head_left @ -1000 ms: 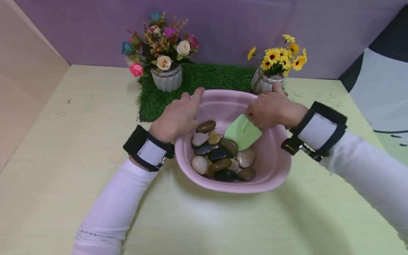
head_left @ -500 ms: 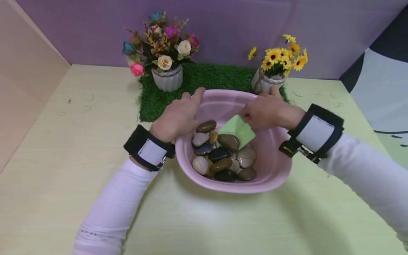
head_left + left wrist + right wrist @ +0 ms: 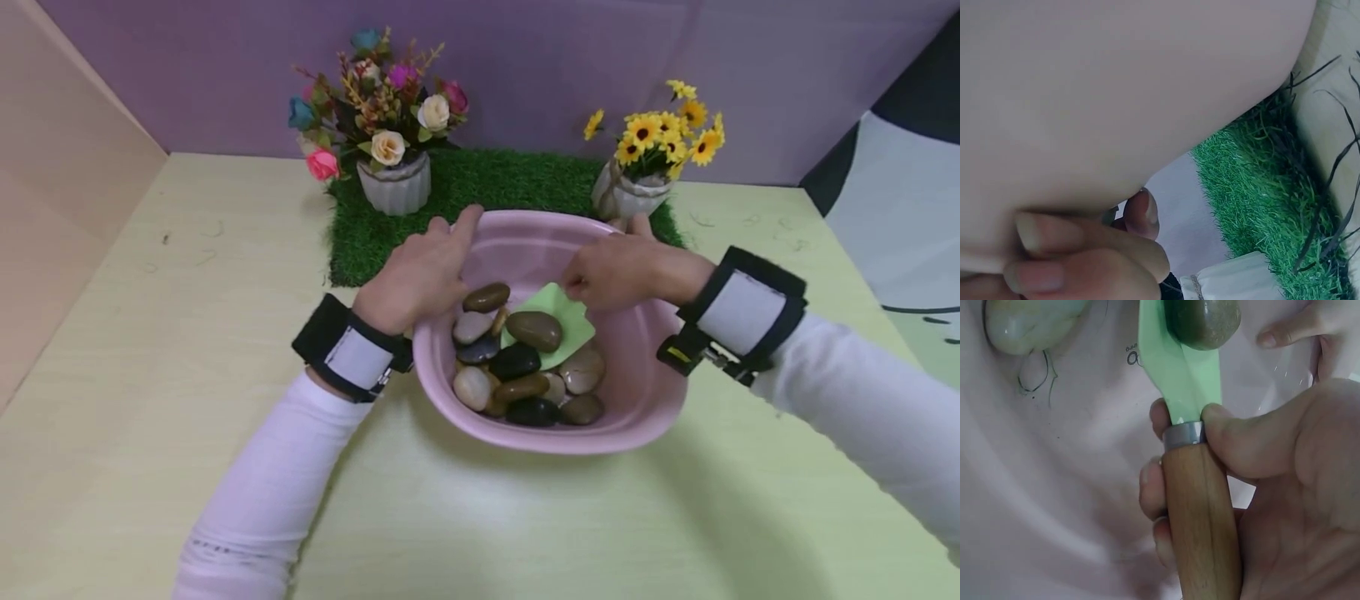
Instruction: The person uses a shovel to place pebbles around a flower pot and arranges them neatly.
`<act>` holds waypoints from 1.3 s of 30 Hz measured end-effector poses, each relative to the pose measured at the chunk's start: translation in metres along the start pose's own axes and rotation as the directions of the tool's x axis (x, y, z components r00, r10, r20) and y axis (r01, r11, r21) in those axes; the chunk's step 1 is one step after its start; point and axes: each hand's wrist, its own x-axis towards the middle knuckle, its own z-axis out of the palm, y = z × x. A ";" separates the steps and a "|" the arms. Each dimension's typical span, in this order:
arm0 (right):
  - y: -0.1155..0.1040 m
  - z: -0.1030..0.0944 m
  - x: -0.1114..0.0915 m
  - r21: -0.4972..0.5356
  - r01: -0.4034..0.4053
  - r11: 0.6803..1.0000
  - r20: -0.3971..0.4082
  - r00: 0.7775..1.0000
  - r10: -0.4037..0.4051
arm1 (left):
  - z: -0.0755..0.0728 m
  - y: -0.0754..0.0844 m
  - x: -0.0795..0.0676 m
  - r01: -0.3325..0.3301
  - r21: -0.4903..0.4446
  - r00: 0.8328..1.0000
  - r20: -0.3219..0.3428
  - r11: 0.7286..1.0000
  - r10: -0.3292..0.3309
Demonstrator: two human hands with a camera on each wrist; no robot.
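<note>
A pink basin (image 3: 547, 442) holds several smooth stones (image 3: 517, 387) in brown, black and pale tones. My left hand (image 3: 420, 275) grips its left back rim; in the left wrist view the fingers (image 3: 1085, 250) curl against the basin wall (image 3: 1116, 94). My right hand (image 3: 618, 271) grips the wooden handle (image 3: 1200, 531) of a small trowel, thumb by the metal collar. Its light green blade (image 3: 573, 321) lies among the stones and carries one brown stone (image 3: 534, 330). The right wrist view shows that stone (image 3: 1202, 322) at the blade's (image 3: 1169, 375) far end.
Behind the basin lies a green grass mat (image 3: 487, 179). On it stand a white pot of mixed roses (image 3: 393, 183) and a white pot of yellow flowers (image 3: 626, 196), close to my right hand. A purple wall closes the back, a beige panel the left.
My right hand has slid the trowel left and down into the stones, and a brown stone now lies on the blade. The left hand and basin have stayed put.
</note>
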 end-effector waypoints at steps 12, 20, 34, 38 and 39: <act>-0.012 -0.015 0.019 -0.140 0.074 0.987 -0.005 0.997 -0.075 | 0.000 -0.005 -0.002 -0.007 -0.001 1.000 -0.013 1.000 0.007; -0.007 -0.014 0.020 -0.106 0.125 0.986 -0.010 0.992 -0.127 | 0.000 -0.003 -0.001 -0.012 -0.013 1.000 -0.003 1.000 0.012; -0.005 -0.015 0.023 -0.042 0.203 0.978 0.137 0.971 -0.196 | -0.001 0.001 0.000 -0.011 0.001 1.000 -0.012 1.000 0.011; -0.004 -0.011 0.024 -0.032 0.213 0.976 0.137 0.969 -0.207 | 0.000 0.000 -0.001 0.001 -0.009 1.000 -0.008 1.000 -0.001; -0.003 -0.011 0.024 -0.029 0.221 0.975 0.139 0.967 -0.215 | 0.000 0.000 -0.001 0.000 -0.011 1.000 -0.007 1.000 0.000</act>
